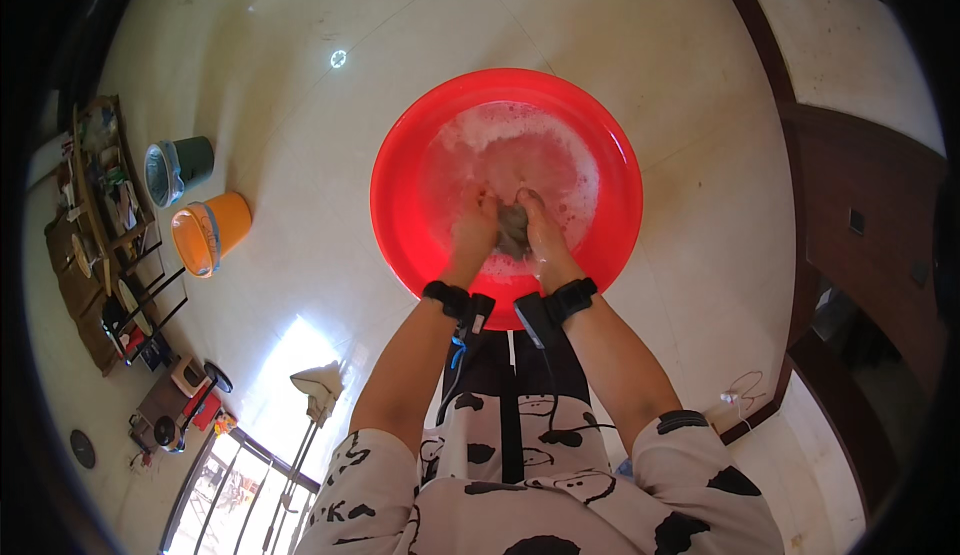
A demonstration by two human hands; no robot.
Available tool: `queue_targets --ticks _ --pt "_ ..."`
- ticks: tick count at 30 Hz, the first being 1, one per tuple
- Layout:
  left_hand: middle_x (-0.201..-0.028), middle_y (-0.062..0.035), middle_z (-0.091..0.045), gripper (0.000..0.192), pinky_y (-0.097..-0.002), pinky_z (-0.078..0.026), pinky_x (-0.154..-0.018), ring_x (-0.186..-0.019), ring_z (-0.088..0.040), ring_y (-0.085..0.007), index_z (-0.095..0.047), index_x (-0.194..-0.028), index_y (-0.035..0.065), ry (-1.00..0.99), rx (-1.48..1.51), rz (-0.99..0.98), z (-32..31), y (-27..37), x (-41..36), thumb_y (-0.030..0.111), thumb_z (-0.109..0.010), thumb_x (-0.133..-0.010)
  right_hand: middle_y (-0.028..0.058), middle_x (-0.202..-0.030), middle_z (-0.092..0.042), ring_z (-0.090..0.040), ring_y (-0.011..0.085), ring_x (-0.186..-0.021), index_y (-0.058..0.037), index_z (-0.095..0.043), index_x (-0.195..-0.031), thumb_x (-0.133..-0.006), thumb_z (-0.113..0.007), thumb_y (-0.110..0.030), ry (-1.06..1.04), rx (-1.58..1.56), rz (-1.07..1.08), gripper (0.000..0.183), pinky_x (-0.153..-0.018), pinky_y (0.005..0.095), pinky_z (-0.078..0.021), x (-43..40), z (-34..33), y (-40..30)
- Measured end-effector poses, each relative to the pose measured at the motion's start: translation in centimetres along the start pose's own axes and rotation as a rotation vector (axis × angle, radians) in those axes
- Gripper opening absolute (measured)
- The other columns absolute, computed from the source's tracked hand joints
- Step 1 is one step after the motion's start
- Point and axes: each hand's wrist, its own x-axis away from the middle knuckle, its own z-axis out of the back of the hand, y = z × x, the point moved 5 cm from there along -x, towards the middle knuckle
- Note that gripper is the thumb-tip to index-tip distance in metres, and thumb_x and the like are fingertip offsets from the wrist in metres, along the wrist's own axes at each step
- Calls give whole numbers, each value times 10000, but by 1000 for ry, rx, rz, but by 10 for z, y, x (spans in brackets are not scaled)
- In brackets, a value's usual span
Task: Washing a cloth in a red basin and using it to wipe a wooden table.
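A round red plastic basin (390, 202) stands before me, holding cloudy, sudsy water (517, 142). Both my hands are over its near half. Between them is a wet, bunched grey-green cloth (513, 231). My left hand (475, 228) grips its left side, and my right hand (545, 236) grips its right side with the thumb uppermost. The lower fingers are partly hidden by the cloth and water. Each wrist wears a black strap with a small black device and a cable.
On the pale tiled floor at the left stand an orange bin (229, 228) and a dark green bin (193, 163), beside a cluttered shelf (112, 180). A broom or dustpan head (319, 386) is at the lower left. Dark wooden furniture (870, 240) stands on the right.
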Motion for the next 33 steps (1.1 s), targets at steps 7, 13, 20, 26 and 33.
queue_targets --ticks 7,13,20,26,33 --pt "-1050 -201 -600 348 -481 -473 -784 -927 -588 -410 -481 -1192 110 121 -637 -636 6 -4 -2 215 -497 -861 90 -1241 -483 -532 305 -1055 -170 -391 -1301 -777 -627 -538 23 -158 -153 682 -847 592 -392 -2 20 6" --pt "-1190 -166 -488 389 -417 -463 -852 -1030 -556 -339 -537 -1140 109 -100 -241 114 22 -29 -34 33 -544 -758 59 -1269 -492 -476 312 -1144 -226 -408 -1302 -790 -592 -571 76 -167 -376 644 -860 694 -286 10 6 2" --pt "-1030 -99 -521 368 -337 -463 -816 -937 -570 -268 -558 -1047 98 -614 -52 -463 28 79 42 7 -627 -698 77 -998 -598 -586 203 -907 -97 -528 -1121 -858 -571 -475 -156 -368 -192 463 -760 325 -492 -7 -5 -27" --pt "-964 -105 -565 219 -323 -453 -775 -888 -567 -209 -554 -1053 80 -461 522 74 9 40 22 138 -554 -841 4 -933 -584 -584 133 -839 -152 -529 -1066 -884 -569 -409 -25 -76 -95 318 -712 290 -489 -13 -1 0" --pt "-926 -190 -597 283 -427 -473 -784 -876 -579 -398 -534 -1092 61 56 -318 79 29 16 -23 225 -545 -861 58 -1305 -459 -470 272 -1149 -126 -368 -1352 -781 -584 -608 189 221 13 778 -911 543 -340 13 5 -29"
